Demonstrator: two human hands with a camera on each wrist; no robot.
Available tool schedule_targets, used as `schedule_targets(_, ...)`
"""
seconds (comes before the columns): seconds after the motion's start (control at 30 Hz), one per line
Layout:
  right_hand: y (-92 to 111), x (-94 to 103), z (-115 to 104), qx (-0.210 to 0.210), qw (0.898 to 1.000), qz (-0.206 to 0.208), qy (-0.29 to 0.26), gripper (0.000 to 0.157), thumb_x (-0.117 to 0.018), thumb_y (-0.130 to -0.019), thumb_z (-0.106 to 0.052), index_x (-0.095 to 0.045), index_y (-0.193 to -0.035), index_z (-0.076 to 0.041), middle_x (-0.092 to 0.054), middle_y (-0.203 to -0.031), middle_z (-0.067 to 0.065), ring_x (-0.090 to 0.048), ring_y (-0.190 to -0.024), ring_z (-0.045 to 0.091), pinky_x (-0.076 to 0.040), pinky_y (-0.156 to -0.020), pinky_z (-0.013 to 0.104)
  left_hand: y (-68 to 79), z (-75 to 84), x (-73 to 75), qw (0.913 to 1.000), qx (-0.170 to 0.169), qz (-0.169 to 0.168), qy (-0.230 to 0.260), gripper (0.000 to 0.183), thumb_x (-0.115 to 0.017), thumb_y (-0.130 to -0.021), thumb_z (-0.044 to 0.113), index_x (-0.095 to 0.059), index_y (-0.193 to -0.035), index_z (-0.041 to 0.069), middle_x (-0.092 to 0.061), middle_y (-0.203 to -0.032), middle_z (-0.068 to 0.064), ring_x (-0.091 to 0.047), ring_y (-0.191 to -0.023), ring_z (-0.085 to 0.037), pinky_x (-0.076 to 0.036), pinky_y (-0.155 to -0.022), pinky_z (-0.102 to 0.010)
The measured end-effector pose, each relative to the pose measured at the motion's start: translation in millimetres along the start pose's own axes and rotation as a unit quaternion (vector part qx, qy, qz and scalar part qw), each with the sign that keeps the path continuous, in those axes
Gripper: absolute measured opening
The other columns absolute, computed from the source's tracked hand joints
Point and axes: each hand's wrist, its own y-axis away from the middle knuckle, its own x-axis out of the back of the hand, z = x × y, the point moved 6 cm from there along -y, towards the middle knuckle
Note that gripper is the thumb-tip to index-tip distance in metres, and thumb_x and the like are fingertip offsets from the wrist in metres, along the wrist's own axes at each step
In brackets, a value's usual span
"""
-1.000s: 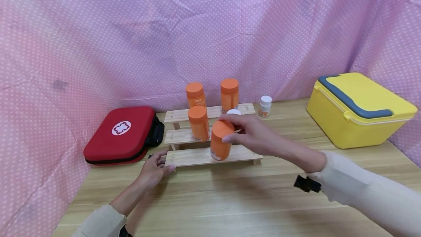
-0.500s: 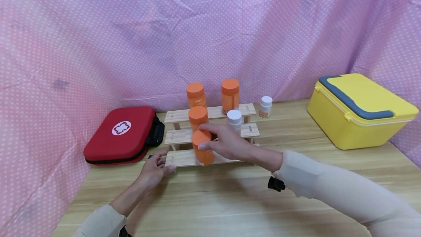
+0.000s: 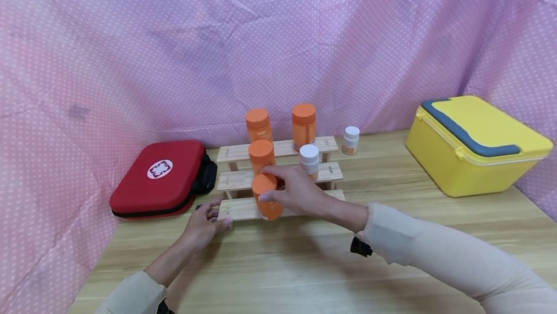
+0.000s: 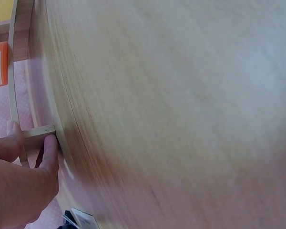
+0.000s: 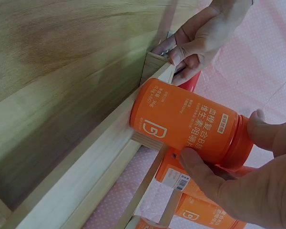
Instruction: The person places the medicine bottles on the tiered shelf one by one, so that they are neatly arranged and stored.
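Observation:
My right hand (image 3: 300, 192) pinches an orange bottle (image 3: 266, 197) near its cap, with thumb and fingers on opposite sides. In the right wrist view this bottle (image 5: 188, 121) has its base at the front step of a wooden three-tier rack (image 3: 238, 209). My left hand (image 3: 202, 225) grips the left end of that front step, thumb on top and fingers by the end leg, as the left wrist view shows. Behind, an orange bottle (image 3: 262, 152) and a white bottle (image 3: 309, 159) stand on the middle step. Two orange bottles (image 3: 303, 127) occupy the top step.
A small white bottle (image 3: 350, 140) stands on the table right of the rack. To the left lies a red first-aid case (image 3: 156, 178) with a black handle. A yellow box (image 3: 474, 149) with a grey handle sits at the right. Pink dotted cloth (image 3: 278, 52) hangs behind.
The right hand has carried the orange bottle leftward along the front step, uncovering the white bottle behind. Over the last half second it has barely moved. My left hand stays at the rack's end.

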Motion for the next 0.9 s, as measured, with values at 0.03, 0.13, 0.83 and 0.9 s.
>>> schedule_targets(0.03,0,-0.1,0,0.000,1.000,0.003,0.001,0.042,-0.078,-0.081,-0.020,-0.063,-0.120,-0.010,-0.066,-0.102,-0.002,-0.058,-0.088,0.010,-0.049,-0.077,0.025,0.2,0.4,0.1,1.0000,0.000,-0.001,-0.002,0.062,-0.070,-0.085,-0.003,-0.038,-0.139,-0.006,-0.060,-0.118,-0.026,-0.061,-0.093,-0.017,-0.051,-0.072,-0.022)
schedule_targets(0.13,1,-0.4,1,-0.004,1.000,0.013,0.000,0.045,-0.079,-0.081,-0.019,-0.063,-0.121,-0.009,-0.066,-0.104,-0.001,-0.058,-0.088,0.010,-0.050,-0.077,0.025,-0.1,-0.5,0.7,1.0000,0.005,0.000,-0.005,0.062,-0.070,-0.085,-0.002,-0.039,-0.139,-0.005,-0.060,-0.119,-0.025,-0.060,-0.095,-0.017,-0.051,-0.073,-0.021)
schedule_targets(0.83,66,70.0,19,0.016,0.994,0.106,0.029,0.042,-0.075,-0.084,-0.012,-0.063,-0.124,-0.007,-0.062,-0.126,0.008,-0.063,-0.101,0.023,-0.055,-0.076,0.033,-0.4,-0.5,-0.3,1.0000,-0.002,0.000,0.010,0.063,-0.069,-0.084,-0.006,-0.038,-0.138,-0.007,-0.059,-0.120,-0.028,-0.061,-0.092,-0.015,-0.052,-0.072,-0.023)
schedule_targets(0.9,76,83.1,27,-0.012,0.992,0.115,0.044,0.042,-0.074,-0.085,-0.014,-0.063,-0.125,-0.008,-0.064,-0.124,0.008,-0.063,-0.098,0.025,-0.054,-0.074,0.035,-1.1,-0.6,-0.2,1.0000,-0.004,-0.001,0.008,0.063,-0.069,-0.084,-0.006,-0.038,-0.138,-0.008,-0.059,-0.120,-0.028,-0.061,-0.093,-0.016,-0.053,-0.072,-0.023)
